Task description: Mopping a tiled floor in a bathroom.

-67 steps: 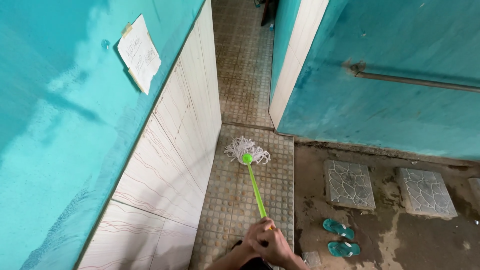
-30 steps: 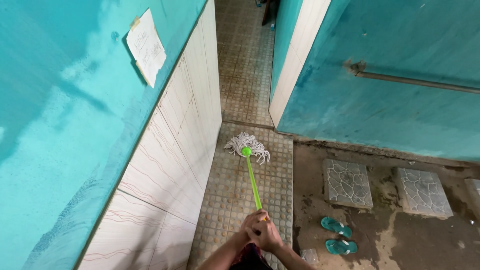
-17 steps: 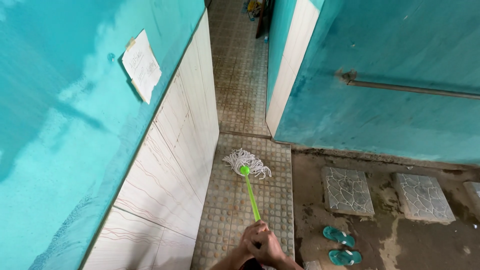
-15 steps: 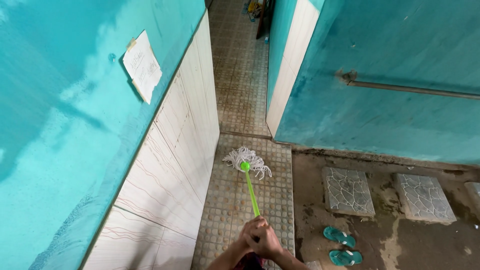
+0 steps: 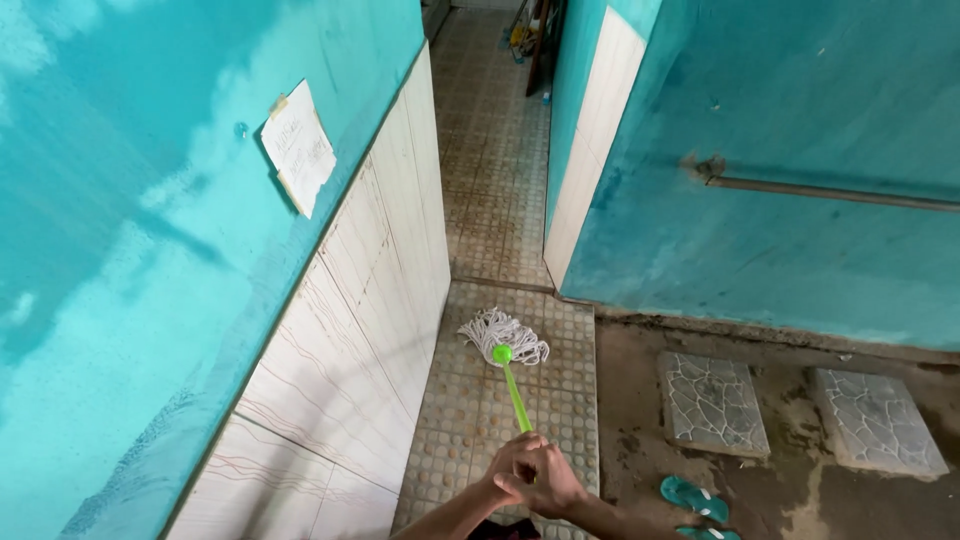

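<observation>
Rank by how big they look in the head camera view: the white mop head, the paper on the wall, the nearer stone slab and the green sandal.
1. Nearer stone slab.
2. Paper on the wall, though it may only look this big from nearness.
3. White mop head.
4. Green sandal.

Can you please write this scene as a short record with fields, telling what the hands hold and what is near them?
hands: left hand and right hand together grip the handle end
tool: green plastic mop handle with white string mop head
mop head position: lying on the brown patterned floor tiles
left side: white tiled wall with taped paper sheet
right side: two grey stone slabs, teal rubber sandals
</observation>
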